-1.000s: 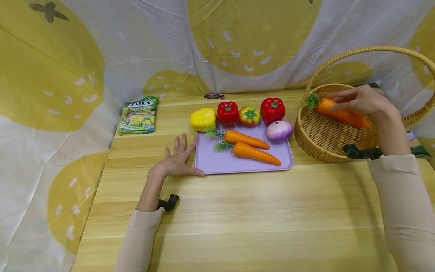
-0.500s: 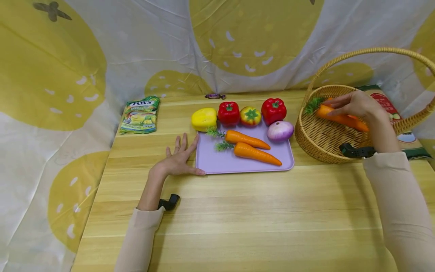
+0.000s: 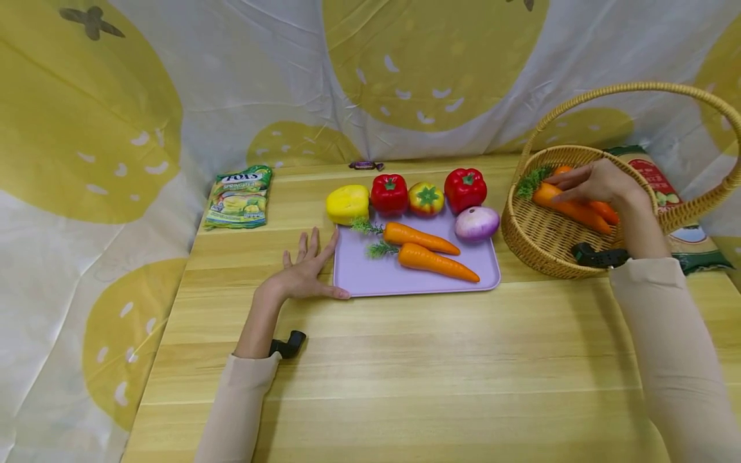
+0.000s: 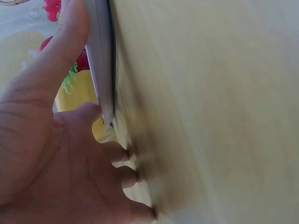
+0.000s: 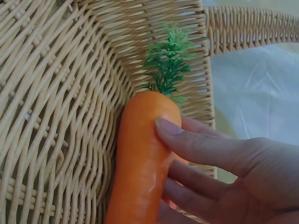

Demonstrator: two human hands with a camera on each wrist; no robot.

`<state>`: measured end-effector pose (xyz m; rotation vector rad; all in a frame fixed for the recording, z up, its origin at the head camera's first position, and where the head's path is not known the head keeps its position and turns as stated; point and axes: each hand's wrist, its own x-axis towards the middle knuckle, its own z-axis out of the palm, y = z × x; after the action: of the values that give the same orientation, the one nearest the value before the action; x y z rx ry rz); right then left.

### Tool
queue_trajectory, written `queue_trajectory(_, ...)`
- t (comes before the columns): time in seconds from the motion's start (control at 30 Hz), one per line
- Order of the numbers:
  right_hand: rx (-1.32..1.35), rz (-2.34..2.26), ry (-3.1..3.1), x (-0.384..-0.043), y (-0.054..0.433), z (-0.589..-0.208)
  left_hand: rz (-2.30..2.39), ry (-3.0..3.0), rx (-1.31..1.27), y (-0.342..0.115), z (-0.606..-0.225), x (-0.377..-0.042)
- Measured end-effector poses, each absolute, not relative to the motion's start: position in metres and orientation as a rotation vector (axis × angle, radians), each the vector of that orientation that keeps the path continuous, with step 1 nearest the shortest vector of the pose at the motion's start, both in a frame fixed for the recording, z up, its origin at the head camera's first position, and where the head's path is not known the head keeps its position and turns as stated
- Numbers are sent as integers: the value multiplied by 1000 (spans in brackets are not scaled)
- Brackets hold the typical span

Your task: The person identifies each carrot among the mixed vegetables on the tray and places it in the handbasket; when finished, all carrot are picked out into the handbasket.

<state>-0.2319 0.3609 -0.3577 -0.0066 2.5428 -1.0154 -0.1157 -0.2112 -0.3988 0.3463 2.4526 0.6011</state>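
Note:
Inside the wicker basket (image 3: 535, 254), my right hand (image 3: 608, 186) pinches an orange carrot (image 3: 570, 207) with green leaves. In the right wrist view the thumb lies on top of the carrot (image 5: 142, 154), which is close to the woven wall. Another orange piece (image 3: 604, 211), mostly hidden by the hand, lies behind it. My left hand (image 3: 295, 276) is spread at the left edge of the lilac tray (image 3: 370, 276), its thumb at the front corner. On the tray are two carrots (image 3: 437, 262), and a purple onion (image 3: 477, 224) sits at its right edge.
Along the tray's back edge stand a yellow pepper (image 3: 347, 204), two red peppers (image 3: 389, 194) and a yellow-red fruit or vegetable (image 3: 426, 198). A green packet (image 3: 238, 198) lies far left, a wrapped candy (image 3: 366, 165) by the curtain. The basket's handle (image 3: 631, 85) arches up; a bag (image 3: 691, 241) lies behind.
My right hand has moved left and slightly toward me, bringing the carrot lower in the basket. More of the bag behind now shows. The left hand has stayed at the tray.

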Motion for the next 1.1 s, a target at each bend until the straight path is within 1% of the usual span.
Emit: queue_trajectory(1.1,-1,-965,2500,-233,367,-360,595,2450,339,-210,-397,-114)
